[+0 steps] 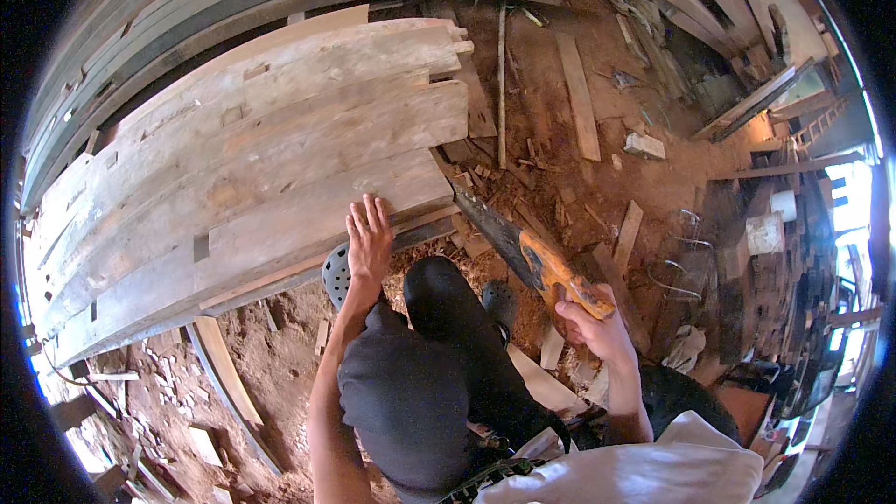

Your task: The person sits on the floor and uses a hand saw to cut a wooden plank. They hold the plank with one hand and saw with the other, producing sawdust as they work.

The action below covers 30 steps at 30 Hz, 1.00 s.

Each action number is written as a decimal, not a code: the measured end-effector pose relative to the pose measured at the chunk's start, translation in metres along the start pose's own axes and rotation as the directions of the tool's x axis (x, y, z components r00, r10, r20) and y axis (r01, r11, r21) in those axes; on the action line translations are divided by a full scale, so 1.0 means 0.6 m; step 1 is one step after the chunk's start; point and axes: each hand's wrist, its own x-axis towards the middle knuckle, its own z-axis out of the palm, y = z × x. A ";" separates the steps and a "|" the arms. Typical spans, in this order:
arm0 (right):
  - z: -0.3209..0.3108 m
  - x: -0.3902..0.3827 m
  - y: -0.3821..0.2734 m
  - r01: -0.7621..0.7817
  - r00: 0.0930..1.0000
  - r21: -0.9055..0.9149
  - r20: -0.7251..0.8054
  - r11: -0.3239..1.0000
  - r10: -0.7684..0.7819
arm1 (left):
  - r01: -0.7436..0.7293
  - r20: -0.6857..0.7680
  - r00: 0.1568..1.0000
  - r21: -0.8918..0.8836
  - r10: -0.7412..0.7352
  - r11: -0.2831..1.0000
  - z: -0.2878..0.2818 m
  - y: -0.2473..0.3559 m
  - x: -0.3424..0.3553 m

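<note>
My left hand [370,241] lies flat near the edge of a pale wooden board [308,201], its fingers stretched out over the top. Around the orange handle of a handsaw [558,273], my right hand [597,325] is closed. The dark blade slants from the handle up and left, and its tip is at the board's right end. Whether the teeth touch the wood I cannot tell. Beyond this board lie several more pale boards [364,121] side by side, some with notches and small square holes. Below the boards, my bent knee in dark trousers is close to my left hand.
Long timbers [280,0] are stacked along the far left. Reddish dirt ground holds loose planks [581,98], offcuts and wood chips. A pale block [645,145] lies to the right. More timber [700,9] leans at the far right, and a white bucket [765,234] stands at the right.
</note>
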 end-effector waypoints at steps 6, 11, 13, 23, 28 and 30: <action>-0.009 -0.043 0.003 -0.042 0.998 0.044 -0.038 0.998 0.044 | -0.008 -0.025 1.000 0.043 0.009 0.999 0.000 -0.001 0.002; -0.010 -0.054 0.021 -0.089 0.996 0.130 0.017 0.988 0.087 | 0.009 0.006 1.000 -0.028 -0.009 1.000 0.005 0.004 0.002; -0.009 -0.049 0.022 -0.044 0.999 0.166 0.010 0.985 0.043 | 0.001 0.021 1.000 -0.038 0.000 0.999 0.004 0.005 0.003; -0.022 -0.091 0.010 0.035 0.999 0.334 0.012 0.942 -0.041 | -0.023 -0.026 0.999 -0.020 0.023 1.000 0.015 -0.002 0.000; 0.032 -0.011 0.033 0.142 0.988 0.318 -0.108 0.937 -0.113 | -0.037 -0.002 0.999 0.024 0.038 0.999 0.010 -0.003 0.001; 0.039 0.000 0.050 0.040 0.993 0.319 -0.118 0.947 -0.002 | -0.035 0.019 0.999 0.020 0.035 0.999 0.009 -0.004 0.003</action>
